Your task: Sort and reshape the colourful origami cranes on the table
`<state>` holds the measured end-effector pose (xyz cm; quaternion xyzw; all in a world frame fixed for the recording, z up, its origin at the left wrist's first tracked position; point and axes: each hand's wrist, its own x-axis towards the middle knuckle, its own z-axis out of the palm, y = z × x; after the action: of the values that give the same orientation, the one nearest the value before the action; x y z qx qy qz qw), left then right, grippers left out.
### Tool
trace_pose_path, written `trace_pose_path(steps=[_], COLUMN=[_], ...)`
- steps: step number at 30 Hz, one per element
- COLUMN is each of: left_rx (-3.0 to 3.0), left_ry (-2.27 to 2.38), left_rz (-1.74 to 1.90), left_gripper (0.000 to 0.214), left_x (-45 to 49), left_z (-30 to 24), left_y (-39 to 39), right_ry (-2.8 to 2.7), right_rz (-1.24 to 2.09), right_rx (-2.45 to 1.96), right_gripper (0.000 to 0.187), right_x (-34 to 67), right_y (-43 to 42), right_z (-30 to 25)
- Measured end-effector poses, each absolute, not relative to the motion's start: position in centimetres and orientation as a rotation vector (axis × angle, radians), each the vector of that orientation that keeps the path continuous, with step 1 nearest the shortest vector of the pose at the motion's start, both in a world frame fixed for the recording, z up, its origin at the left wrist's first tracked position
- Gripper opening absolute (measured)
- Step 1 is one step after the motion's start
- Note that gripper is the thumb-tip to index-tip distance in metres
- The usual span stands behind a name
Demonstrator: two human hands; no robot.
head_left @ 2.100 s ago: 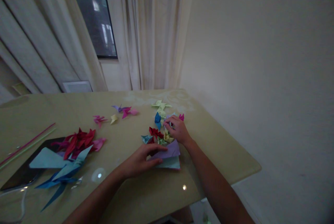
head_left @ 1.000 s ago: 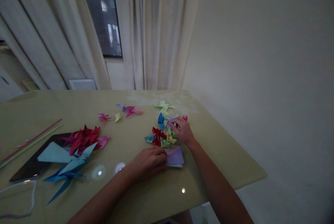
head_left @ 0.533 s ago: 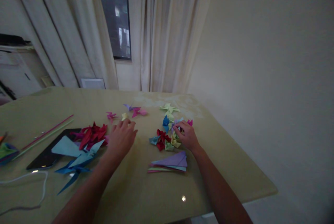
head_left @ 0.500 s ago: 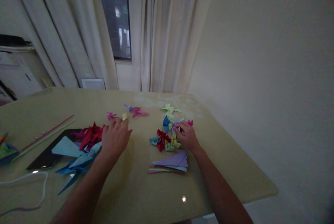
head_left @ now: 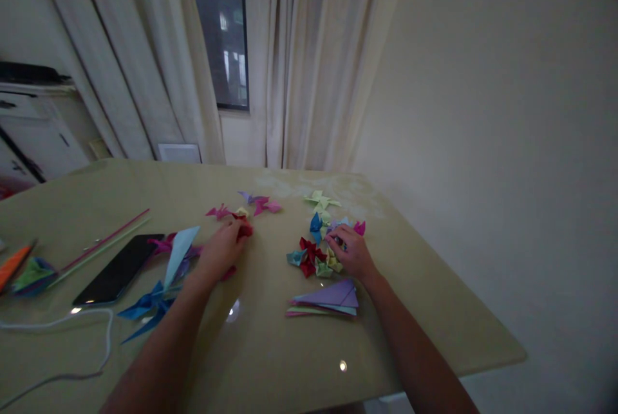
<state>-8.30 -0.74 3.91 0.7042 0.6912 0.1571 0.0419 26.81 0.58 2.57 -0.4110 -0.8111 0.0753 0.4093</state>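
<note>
My left hand (head_left: 223, 248) is closed around a red origami crane (head_left: 245, 227), part of which shows past the fingertips; another bit of red paper shows below the wrist. Just beyond lie pink, purple and pale yellow origami pieces (head_left: 267, 206). My right hand (head_left: 351, 248) has curled fingers at a cluster of origami flowers; whatever they pinch is hidden. Around it are a dark red flower (head_left: 311, 256), a blue one (head_left: 316, 227) and a pale green one (head_left: 323, 268). Left of my left forearm rest a light blue folded paper (head_left: 179, 253) and a blue crane (head_left: 153, 303).
A black phone (head_left: 118, 270) lies at the left near pink and green sticks (head_left: 103, 246), a white cable (head_left: 107, 337) and orange-handled scissors (head_left: 14, 266). Folded paper sheets (head_left: 328, 298) are stacked before my right hand. A wall (head_left: 483, 176) runs along the table's right side.
My left hand has carried the red origami away from the phone, forward and right. The light blue paper has tipped upright, and more of the phone shows. My right hand stays at the flowers.
</note>
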Motion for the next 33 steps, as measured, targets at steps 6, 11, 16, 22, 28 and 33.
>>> trace_pose_path(steps=[6,11,16,22,28,33], left_rx=[2.134,1.991,1.965,1.993,1.798,1.747], left_ry=[1.978,1.687,1.18,1.049,1.075,1.04], left_rz=[0.944,1.402,1.43,1.355,1.437,1.452], left_gripper=[0.026,0.024,0.017,0.012,0.015,0.016], left_x=[-7.7,-5.1,-0.4,2.3,2.1,2.5], left_z=[4.6,4.7,4.4,3.8,3.4,3.3], left_y=[-0.7,-1.3,-3.2,-4.7,-4.4,-4.7], right_ry=[-2.026,-1.995,-1.926,-1.849,-1.572,-1.639], right_rz=[0.234,0.325,0.677,0.924,1.265,1.283], right_rx=[-1.037,-1.006,-0.928,-0.877,-0.802,-0.788], right_gripper=[0.027,0.026,0.04,0.03,0.063,0.043], right_x=[26.5,25.7,24.2,23.7,24.2,24.0], right_y=[0.4,-0.3,-1.3,-1.7,-1.0,-0.9], right_z=[2.9,3.3,3.5,3.5,3.3,3.1])
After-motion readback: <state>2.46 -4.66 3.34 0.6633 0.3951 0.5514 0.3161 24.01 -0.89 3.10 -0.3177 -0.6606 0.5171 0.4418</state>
